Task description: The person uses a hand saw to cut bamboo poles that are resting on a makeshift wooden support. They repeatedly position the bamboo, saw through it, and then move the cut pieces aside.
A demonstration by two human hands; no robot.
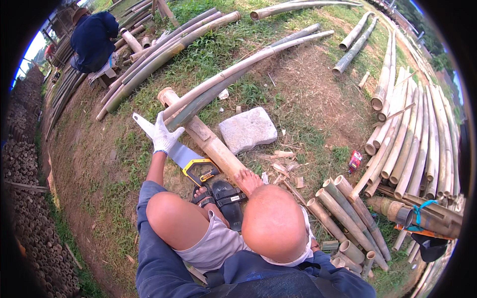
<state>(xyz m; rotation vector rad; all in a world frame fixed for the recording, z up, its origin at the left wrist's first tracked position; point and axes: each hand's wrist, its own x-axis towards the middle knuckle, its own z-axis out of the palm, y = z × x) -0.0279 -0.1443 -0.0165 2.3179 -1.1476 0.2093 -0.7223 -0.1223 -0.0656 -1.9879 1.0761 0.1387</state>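
Observation:
My left hand, in a white knitted glove, has its fingers spread beside the near ends of two long bamboo poles. Those poles rest across a thicker bamboo piece lying on the ground. Just right of my left wrist is a handsaw with a yellow and black handle, its blade partly behind the wrist. My bare right foot presses on the near end of the thick bamboo. My right hand is mostly hidden behind my raised right knee; only a bit of wrist shows, and its fingers cannot be seen.
A pale stone block sits right of the thick bamboo, near wood chips. Black sandals are by my feet. Cut bamboo lengths and long poles lie at right. Another person crouches far left near more poles.

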